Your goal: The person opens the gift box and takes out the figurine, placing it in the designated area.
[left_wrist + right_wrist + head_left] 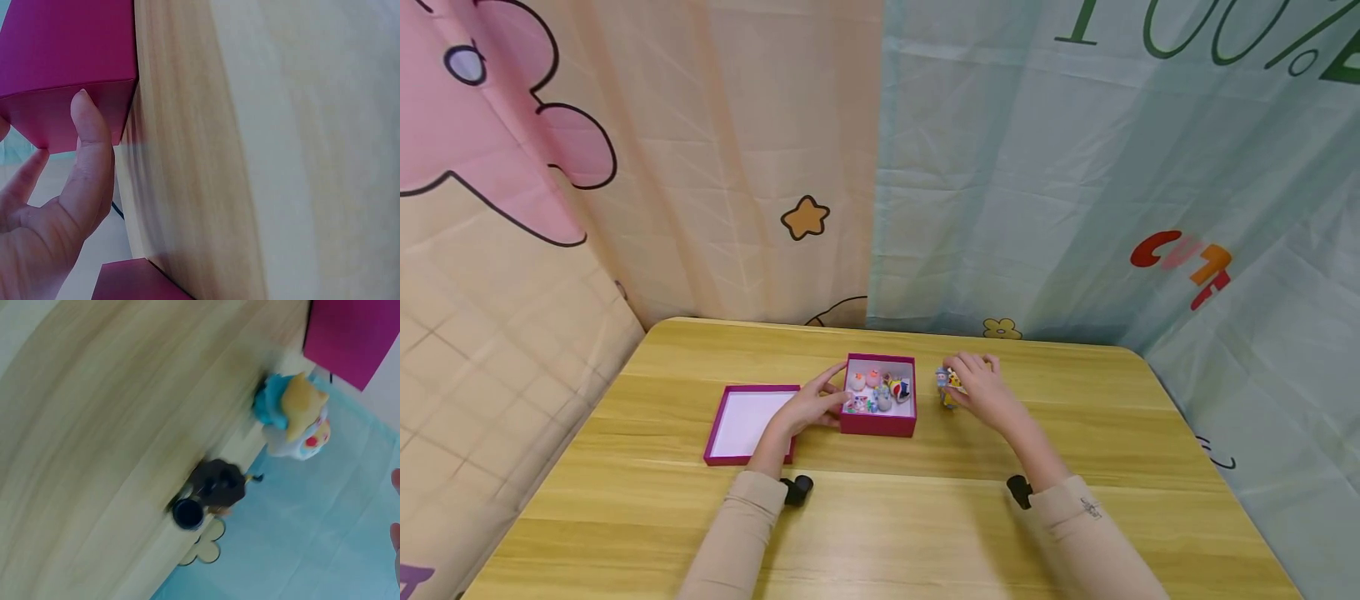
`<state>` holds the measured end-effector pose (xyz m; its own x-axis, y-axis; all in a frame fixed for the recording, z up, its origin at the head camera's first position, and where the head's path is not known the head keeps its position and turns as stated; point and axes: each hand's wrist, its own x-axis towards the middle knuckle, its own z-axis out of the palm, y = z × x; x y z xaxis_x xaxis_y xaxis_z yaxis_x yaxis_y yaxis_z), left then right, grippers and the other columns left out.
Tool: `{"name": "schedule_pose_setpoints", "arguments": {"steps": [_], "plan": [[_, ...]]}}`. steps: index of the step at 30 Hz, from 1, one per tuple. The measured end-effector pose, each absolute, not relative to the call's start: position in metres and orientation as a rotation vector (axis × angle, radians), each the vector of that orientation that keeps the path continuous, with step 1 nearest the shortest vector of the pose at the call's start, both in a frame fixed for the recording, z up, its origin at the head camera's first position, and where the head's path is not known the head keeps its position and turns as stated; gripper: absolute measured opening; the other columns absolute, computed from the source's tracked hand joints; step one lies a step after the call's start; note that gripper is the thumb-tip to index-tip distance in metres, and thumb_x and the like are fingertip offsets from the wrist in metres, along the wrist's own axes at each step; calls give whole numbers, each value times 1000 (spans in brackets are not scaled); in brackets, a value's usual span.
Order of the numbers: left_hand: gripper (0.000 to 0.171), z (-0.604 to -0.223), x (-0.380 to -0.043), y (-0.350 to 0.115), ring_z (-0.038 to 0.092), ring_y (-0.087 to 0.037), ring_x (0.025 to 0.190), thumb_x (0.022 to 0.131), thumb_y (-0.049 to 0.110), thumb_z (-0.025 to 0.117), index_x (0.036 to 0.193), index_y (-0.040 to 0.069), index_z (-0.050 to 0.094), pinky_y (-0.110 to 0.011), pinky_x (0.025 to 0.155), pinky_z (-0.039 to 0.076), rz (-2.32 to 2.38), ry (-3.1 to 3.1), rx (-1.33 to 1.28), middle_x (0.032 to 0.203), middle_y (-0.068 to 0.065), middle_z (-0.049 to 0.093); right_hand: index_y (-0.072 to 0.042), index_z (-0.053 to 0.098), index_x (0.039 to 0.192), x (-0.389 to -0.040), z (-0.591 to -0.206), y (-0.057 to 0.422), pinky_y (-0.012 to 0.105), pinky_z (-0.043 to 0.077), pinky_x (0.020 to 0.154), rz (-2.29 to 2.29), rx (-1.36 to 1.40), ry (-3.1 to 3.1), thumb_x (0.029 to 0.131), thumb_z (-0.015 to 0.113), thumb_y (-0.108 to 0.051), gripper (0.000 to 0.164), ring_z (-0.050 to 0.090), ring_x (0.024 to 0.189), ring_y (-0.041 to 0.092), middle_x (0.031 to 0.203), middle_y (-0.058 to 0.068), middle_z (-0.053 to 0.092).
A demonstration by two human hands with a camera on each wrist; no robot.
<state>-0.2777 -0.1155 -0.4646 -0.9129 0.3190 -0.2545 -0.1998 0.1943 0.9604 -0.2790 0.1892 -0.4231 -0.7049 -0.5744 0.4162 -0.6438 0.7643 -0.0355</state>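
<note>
Box [877,426], one: magenta outside, pale within, uncovered, on the wood-grained desk [880,517] between the person's two hands. Contents, by our count several: small toy figurines [883,400] packed close together, among them a pink one, a peach one, a grey one and one in red, yellow and dark colours; the smallest we cannot separate. Lid [748,421], one: magenta rim, white inner face turned up, left of the box, its right edge partly hidden by the left hand [808,406]. That hand we enter at the box's left side, its grip spread, one digit [92,131] laid against the side wall and another fingertip meeting the box's edge. Right hand [988,396], one, to the right of the box: poised over further figurines on the desk; fingertips [397,537] show at the margin of the right wrist view, and we cannot tell whether this grip pinches anything. Beneath it we list a teal, yellow and white cluster [294,415], nearer the box, one piece or two we cannot tell; and a dark brown figurine [219,484], farther from it. Backdrop: printed curtains [985,183]. Sleeves [737,525], two, beige.
</note>
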Motion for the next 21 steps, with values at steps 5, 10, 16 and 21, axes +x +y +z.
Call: {"name": "schedule_pose_setpoints", "arguments": {"steps": [5, 10, 16, 21], "plan": [[62, -464, -277, -115, 56, -23, 71, 92, 13, 53, 146, 21, 23, -35, 68, 56, 1771, 2081, 97, 112, -20, 41, -6, 54, 108, -277, -427, 210, 50, 32, 82, 248, 916, -2555, 76, 74, -11, 38, 51, 96, 25, 101, 7, 54], [62, -464, -277, -115, 56, -23, 70, 92, 12, 53, 146, 20, 23, -36, 66, 56, 1773, 2080, 101, 110, -20, 41, -5, 53, 109, -277, -432, 231, 52, 31, 83, 239, 881, -2590, 77, 73, -9, 39, 51, 95, 26, 103, 8, 53], [62, -465, -278, -114, 56, -22, 71, 92, 12, 53, 146, 22, 24, -35, 67, 56, 1768, 2076, 96, 111, -20, 41, -6, 52, 106, -278, -439, 256, 51, 30, 81, 213, 834, -2608, 76, 73, -8, 37, 50, 92, 27, 100, 8, 53], [61, -465, -278, -114, 57, -22, 74, 93, 11, 52, 146, 20, 23, -36, 67, 56, 1765, 2078, 115, 112, -21, 40, -5, 52, 106, -278, -444, 276, 52, 30, 82, 200, 800, -2653, 77, 73, -8, 36, 51, 95, 29, 101, 9, 54]]}}
